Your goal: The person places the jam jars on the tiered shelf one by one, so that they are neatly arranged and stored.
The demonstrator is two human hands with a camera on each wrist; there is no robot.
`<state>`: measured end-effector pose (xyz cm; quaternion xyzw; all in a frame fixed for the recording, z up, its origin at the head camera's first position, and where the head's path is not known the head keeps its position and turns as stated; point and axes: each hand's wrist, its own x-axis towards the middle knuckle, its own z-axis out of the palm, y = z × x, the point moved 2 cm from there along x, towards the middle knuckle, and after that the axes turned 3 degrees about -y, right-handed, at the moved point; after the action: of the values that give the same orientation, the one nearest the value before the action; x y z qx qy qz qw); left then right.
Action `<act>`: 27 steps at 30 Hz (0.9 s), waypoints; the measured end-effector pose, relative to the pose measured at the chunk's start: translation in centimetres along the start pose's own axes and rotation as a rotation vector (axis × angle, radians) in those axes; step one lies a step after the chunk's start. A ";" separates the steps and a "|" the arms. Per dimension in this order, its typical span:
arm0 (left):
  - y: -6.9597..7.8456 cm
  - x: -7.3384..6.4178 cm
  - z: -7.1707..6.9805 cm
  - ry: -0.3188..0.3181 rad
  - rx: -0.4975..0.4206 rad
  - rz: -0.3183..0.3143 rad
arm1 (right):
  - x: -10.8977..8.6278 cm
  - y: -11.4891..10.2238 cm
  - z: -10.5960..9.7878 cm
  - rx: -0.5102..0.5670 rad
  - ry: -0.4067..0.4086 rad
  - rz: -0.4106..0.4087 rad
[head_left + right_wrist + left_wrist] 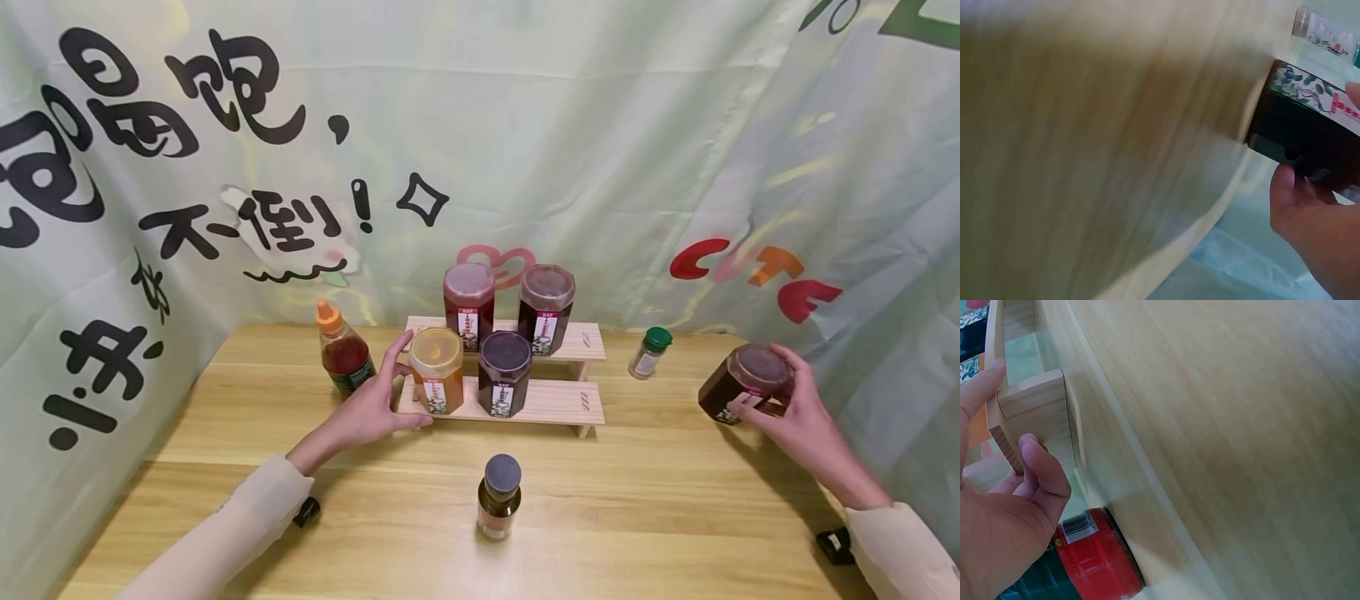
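Note:
My left hand (378, 400) is at the left end of the two-step wooden rack (555, 402), its thumb and index finger spread beside an amber honey jar (437, 371). In the left wrist view the thumb lies at the board's front edge, with other fingers loosely bent by its end. A dark purple jar (505, 375) stands right of the amber one. Two more jars, one reddish (468, 308) and one dark (547, 310), stand on the upper step. At the table's far right my right hand (798, 417) grips another dark jar (738, 383), tilted, its base close to the tabletop.
A squeeze bottle with orange cap (345, 354) stands left of the rack, behind my left hand. A small green-capped shaker (648, 354) stands between rack and right hand. In front is a grey-capped bottle (499, 500). A printed curtain (622, 167) hangs behind the table.

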<state>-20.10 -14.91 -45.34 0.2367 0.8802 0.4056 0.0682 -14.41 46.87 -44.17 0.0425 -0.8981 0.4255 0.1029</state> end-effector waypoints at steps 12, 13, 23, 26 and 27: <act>0.1 -0.1 -0.1 0.005 0.000 0.008 | 0.5 0.4 0.0 0.031 0.004 0.021; 0.1 -0.1 -0.1 0.004 0.002 0.008 | 0.6 0.4 -0.1 0.029 0.007 0.022; -0.1 -0.1 -0.1 0.007 0.006 0.005 | 0.3 -0.3 0.2 -0.060 0.044 0.061; -0.1 -0.1 -0.1 0.006 0.001 0.009 | 0.0 -0.5 0.3 -0.072 0.060 0.067; -0.1 -0.1 -0.1 0.008 0.003 0.007 | 0.0 -0.6 0.3 -0.073 0.062 0.065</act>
<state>-20.10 -15.05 -45.40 0.2384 0.8802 0.4056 0.0630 -14.32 46.24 -43.97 -0.0038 -0.9102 0.3969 0.1183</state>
